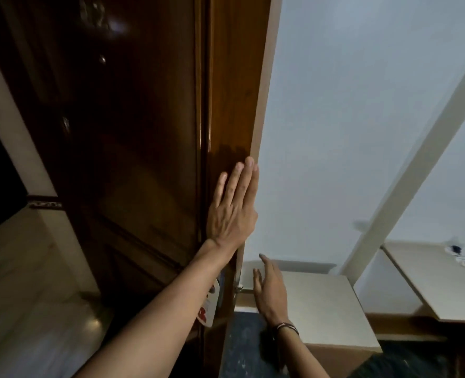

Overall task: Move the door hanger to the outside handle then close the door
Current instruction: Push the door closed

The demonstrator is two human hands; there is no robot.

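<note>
Left hand (232, 211) flat, fingers unclenched, on door (226, 105) edge; right hand (271, 291) loose, empty, beside handle (241, 289); door hanger (209, 304) on far-side handle, under left forearm; risks: fingers pinched at edge, hanger knocked loose.

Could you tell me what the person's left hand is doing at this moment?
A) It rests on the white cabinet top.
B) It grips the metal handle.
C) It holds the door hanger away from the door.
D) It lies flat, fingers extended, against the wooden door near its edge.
D: the left hand is pressed open-palmed on the door by its edge, while the door hanger hangs lower down, untouched.
</note>
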